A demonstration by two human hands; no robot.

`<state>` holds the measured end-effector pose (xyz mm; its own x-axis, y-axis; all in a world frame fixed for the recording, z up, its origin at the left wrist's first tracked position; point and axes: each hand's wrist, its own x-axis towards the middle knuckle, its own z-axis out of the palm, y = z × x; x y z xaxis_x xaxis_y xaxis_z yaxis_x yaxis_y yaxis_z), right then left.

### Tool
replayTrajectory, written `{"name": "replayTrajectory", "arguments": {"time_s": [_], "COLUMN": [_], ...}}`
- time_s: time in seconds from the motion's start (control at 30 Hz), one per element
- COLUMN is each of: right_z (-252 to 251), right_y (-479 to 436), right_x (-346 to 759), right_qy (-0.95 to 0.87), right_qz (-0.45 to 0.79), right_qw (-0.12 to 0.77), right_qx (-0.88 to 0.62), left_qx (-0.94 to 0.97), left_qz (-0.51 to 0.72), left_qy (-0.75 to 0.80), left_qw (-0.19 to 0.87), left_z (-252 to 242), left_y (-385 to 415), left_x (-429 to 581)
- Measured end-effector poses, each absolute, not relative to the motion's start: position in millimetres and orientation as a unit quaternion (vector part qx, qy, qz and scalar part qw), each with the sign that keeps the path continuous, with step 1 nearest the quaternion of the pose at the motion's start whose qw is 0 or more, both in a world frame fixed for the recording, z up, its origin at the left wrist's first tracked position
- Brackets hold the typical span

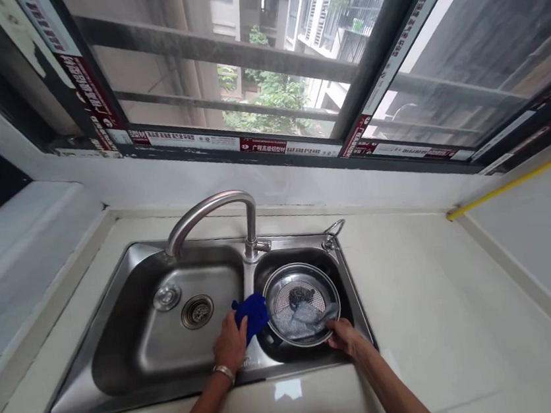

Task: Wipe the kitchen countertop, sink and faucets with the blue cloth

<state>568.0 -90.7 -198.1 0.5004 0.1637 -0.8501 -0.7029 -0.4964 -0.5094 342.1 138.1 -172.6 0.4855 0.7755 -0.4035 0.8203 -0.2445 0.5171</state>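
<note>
My left hand (230, 344) is closed on a bunched blue cloth (253, 315) above the divider between the two basins. In the right basin sits a round, shallow metal pan (289, 272) with a dotted pattern on its base. A dark, crumpled scrubber (301, 295) lies inside it, along with a greyish, see-through wet cloth or plastic bag (298, 320); I cannot tell which. My right hand (344, 336) grips the pan's near right rim, its fingertips close to the edge of that greyish piece.
A curved faucet (225, 199) arches over the left basin (170, 331), where a round strainer (167, 297) lies beside the drain (197, 312). A small metal dispenser or spout (332, 234) stands at the sink's back right corner. Pale countertop (425, 295) surrounds the sink, under a window.
</note>
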Motion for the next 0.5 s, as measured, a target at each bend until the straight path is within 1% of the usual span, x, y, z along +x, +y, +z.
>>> {"name": "replayTrajectory", "arguments": {"time_s": [0.07,0.3,0.5], "right_z": [-189,-151,-122], "right_y": [-96,-126,-176], "right_x": [568,564,563], "right_qy": [0.173,0.145,0.109], "right_qz": [0.455,0.427,0.393], "right_qw": [0.482,0.519,0.573], "right_qx": [-0.728,-0.726,-0.711], "left_qx": [0.776,0.746,0.771], "left_qz": [-0.026,-0.024,-0.028], "left_qy": [0.509,0.533,0.511], "left_qw": [0.371,0.398,0.378], "left_z": [-172,-174,-172], "left_y": [140,145,138], "left_x": [342,339,340]}}
